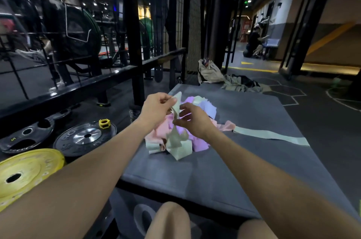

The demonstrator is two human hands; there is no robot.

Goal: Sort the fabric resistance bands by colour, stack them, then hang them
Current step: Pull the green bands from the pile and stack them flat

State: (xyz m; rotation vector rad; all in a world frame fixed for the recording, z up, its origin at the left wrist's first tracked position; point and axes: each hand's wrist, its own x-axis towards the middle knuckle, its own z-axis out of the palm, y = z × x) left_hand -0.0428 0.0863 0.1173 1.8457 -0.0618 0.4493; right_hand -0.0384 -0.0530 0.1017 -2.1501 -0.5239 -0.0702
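A tangled heap of fabric resistance bands (197,141) in pink, purple and pale green lies on a grey mat (244,170). Over the heap, my left hand (156,107) pinches the upper end of a pale green band (176,137), which hangs down to the pile. My right hand (192,119) grips the same band a little lower, fingers curled around it. Another pale green band (273,135) lies flat and stretched out to the right of the heap, beside a pink band (226,127).
Weight plates lie on the floor at the left: a yellow one (25,172) and black ones (86,137). A black rack frame (134,43) stands behind the mat. Bags and clothes (224,78) sit beyond the mat's far edge. A person (254,43) kneels far right.
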